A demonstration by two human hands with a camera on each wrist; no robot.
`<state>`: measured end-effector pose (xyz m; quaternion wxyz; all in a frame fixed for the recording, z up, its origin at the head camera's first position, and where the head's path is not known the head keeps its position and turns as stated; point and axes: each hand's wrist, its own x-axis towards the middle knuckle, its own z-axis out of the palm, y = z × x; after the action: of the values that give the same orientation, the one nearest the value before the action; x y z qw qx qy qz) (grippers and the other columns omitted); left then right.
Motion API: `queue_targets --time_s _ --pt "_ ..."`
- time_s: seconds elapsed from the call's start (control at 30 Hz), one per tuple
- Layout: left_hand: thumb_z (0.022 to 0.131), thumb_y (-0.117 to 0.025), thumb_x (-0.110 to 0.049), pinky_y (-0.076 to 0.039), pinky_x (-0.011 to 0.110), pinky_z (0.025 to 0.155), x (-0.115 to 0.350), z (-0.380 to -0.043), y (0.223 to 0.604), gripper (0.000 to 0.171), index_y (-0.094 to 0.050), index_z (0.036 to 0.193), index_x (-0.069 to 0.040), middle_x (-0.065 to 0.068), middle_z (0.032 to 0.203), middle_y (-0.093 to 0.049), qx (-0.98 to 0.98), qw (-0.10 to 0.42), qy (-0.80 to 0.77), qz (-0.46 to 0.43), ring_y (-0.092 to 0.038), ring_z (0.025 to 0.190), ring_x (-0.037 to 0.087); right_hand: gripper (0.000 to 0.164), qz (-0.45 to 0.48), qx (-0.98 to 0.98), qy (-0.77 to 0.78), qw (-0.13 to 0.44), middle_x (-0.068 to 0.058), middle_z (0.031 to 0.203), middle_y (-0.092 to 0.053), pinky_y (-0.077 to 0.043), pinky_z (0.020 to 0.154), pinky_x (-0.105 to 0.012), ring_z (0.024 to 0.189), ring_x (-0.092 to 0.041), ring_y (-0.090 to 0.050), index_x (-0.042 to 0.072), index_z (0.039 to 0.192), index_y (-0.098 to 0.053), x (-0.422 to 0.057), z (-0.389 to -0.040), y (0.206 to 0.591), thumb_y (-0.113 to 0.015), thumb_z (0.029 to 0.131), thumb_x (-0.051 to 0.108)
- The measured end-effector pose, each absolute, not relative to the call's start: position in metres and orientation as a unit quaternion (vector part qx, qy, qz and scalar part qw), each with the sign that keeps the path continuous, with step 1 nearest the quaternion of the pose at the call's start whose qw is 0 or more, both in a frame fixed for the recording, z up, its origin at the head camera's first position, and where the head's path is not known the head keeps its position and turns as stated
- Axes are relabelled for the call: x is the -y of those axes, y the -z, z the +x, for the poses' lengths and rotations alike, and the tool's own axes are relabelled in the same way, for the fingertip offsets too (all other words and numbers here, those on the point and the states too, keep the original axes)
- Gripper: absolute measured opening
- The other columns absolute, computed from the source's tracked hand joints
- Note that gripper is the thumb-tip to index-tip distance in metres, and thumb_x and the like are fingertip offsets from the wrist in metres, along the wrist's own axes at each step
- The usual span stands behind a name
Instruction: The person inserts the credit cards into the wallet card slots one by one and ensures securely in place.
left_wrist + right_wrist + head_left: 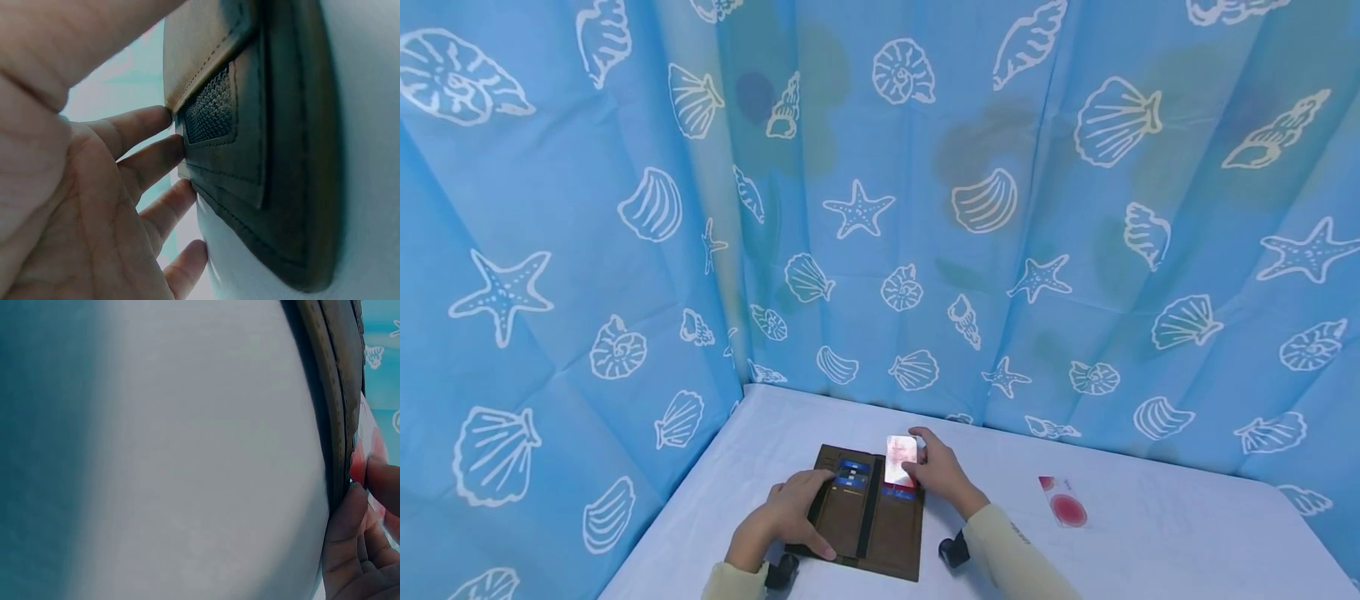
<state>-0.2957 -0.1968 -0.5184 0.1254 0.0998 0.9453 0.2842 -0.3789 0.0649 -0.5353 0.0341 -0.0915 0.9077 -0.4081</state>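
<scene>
An unfolded brown wallet (898,546) lies flat on the white table, with blue cards (852,479) in its left slots and more card edges in its right ones. My left hand (786,508) rests on the wallet's left side, fingers extended along its edge; the left wrist view shows the fingertips (159,147) touching the leather. My right hand (942,467) pinches a white and red card (900,458) between thumb and fingers. That card stands at the upper right slots, its lower end overlapping the pocket there. In the right wrist view the fingers (344,519) are right at the wallet's edge.
To the right, a second card (1066,502), pale with a red circle, lies on the white tabletop (1187,542). A blue curtain (865,292) with white shell and starfish prints hangs behind the table and along its left side.
</scene>
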Motion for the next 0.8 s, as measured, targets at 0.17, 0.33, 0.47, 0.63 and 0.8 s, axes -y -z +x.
queue_targets --time_s 0.17,0.33,0.47,0.63,0.8 --pt "0.053 -0.098 -0.037 -0.024 0.072 0.112 0.1962 -0.2947 0.5176 0.111 -0.042 0.145 -0.009 0.014 0.15 -0.044 -0.94 0.126 -0.296 0.111 -0.035 0.141 0.038 0.053 -0.081 -0.907 0.411 0.038 -0.005 0.077 -0.055 -0.054 0.062 -0.027 0.066 -0.018 -0.054 0.008 0.134 -0.051 -0.067 -0.3766 0.5352 -0.075 0.087 0.015" --pt "0.054 -0.097 -0.039 -0.024 0.072 0.112 0.1961 -0.2937 0.5178 0.111 -0.041 0.145 -0.009 0.014 0.15 -0.044 -0.939 0.131 -0.298 0.115 -0.035 0.141 0.038 0.051 -0.069 -0.917 0.391 0.044 -0.005 0.083 -0.057 -0.058 0.07 -0.029 0.073 -0.017 -0.055 0.008 0.129 -0.053 -0.0706 -0.3756 0.537 -0.077 0.086 0.019" --pt "0.053 -0.097 -0.04 -0.024 0.072 0.113 0.1964 -0.2936 0.5179 0.111 -0.042 0.144 -0.009 0.014 0.15 -0.045 -0.94 0.132 -0.295 0.111 -0.035 0.141 0.038 0.05 -0.068 -0.923 0.377 0.047 -0.004 0.086 -0.059 -0.06 0.074 -0.031 0.077 -0.017 -0.056 0.008 0.125 -0.055 -0.0725 -0.3767 0.5374 -0.08 0.083 0.022" --pt "0.053 -0.098 -0.037 -0.024 0.073 0.112 0.1969 -0.2929 0.5156 0.11 -0.043 0.143 -0.01 0.015 0.149 -0.045 -0.939 0.127 -0.303 0.106 -0.036 0.14 0.039 0.05 -0.088 -0.929 0.357 0.043 -0.005 0.095 -0.058 -0.061 0.081 -0.036 0.085 -0.018 -0.056 0.007 0.12 -0.059 -0.0723 -0.3777 0.5336 -0.083 0.079 0.022" --pt "0.053 -0.098 -0.035 -0.024 0.072 0.112 0.1975 -0.294 0.5162 0.109 -0.043 0.144 -0.011 0.014 0.149 -0.045 -0.941 0.126 -0.297 0.102 -0.036 0.14 0.038 0.04 -0.107 -0.932 0.344 0.033 -0.007 0.106 -0.056 -0.061 0.086 -0.039 0.092 -0.018 -0.056 0.007 0.11 -0.066 -0.0708 -0.3775 0.5338 -0.085 0.078 0.02"
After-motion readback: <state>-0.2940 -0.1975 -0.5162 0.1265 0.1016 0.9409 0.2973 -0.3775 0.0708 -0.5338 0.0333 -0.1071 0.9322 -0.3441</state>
